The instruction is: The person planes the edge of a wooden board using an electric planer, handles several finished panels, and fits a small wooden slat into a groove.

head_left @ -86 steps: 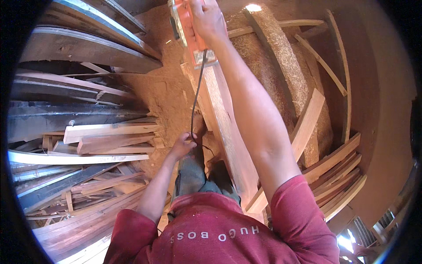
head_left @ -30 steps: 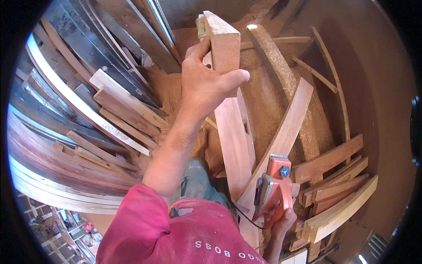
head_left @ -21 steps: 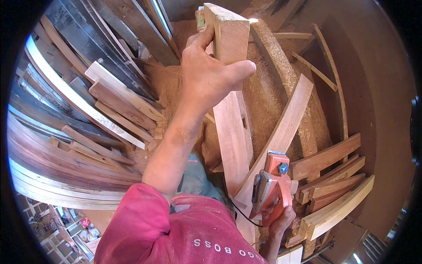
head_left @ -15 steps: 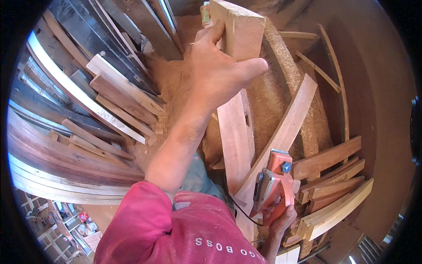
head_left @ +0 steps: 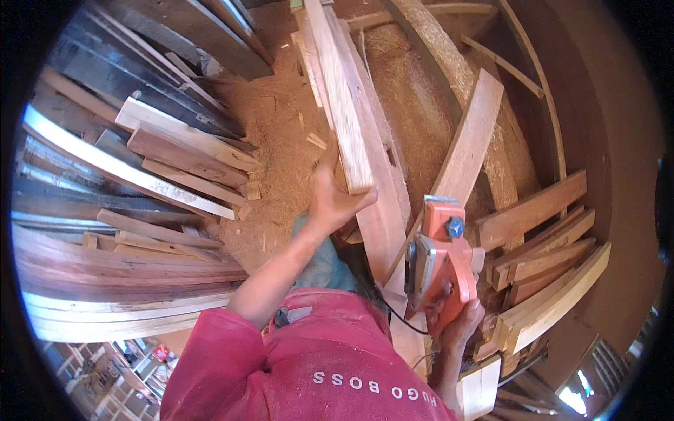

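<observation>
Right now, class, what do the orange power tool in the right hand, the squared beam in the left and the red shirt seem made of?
Orange power tool: housing probably moulded plastic, smooth and slightly glossy, with rounded contours; painted metal is possible.
Squared beam: bare-looking wood, shown by its pale, streaked grain; species unclear.
Red shirt: soft, matt fabric, judging by its folds; fibre unclear.

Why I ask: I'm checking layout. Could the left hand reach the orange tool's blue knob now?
Probably not: the left hand holds the near end of a board. Otherwise, the way to the blue knob on the orange tool in the right hand looks open.
</observation>
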The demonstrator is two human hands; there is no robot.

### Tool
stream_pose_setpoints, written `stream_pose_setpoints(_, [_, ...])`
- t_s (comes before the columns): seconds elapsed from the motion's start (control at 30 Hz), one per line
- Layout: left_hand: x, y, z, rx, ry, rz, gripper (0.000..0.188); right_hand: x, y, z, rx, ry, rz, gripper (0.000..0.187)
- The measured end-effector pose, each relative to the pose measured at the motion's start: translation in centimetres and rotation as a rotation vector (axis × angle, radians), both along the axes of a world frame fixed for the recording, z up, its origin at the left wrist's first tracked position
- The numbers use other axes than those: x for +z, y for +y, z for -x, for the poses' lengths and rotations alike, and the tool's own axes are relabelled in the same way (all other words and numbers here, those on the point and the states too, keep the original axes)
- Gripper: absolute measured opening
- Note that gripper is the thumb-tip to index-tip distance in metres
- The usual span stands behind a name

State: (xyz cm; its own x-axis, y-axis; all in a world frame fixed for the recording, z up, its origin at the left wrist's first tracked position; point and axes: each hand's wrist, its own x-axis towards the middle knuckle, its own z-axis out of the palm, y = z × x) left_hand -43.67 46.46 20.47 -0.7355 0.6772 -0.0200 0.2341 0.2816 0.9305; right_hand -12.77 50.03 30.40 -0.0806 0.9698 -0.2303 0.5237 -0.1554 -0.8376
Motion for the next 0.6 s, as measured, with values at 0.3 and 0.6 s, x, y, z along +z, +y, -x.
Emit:
stream_pose_setpoints(0.3, [-17.5, -3.0, -2.5, -0.112, -0.065, 0.179, 0.098, -4.1, 1.1, 7.2, 0.359, 0.328, 0.409, 0.074])
stream_pose_setpoints(0.6, [-19.9, -5.1, 1.4, -0.312, 0.244, 0.070, 0.051, -9.5, -1.2, 8.1, 0.483, 0.351, 0.468, 0.076])
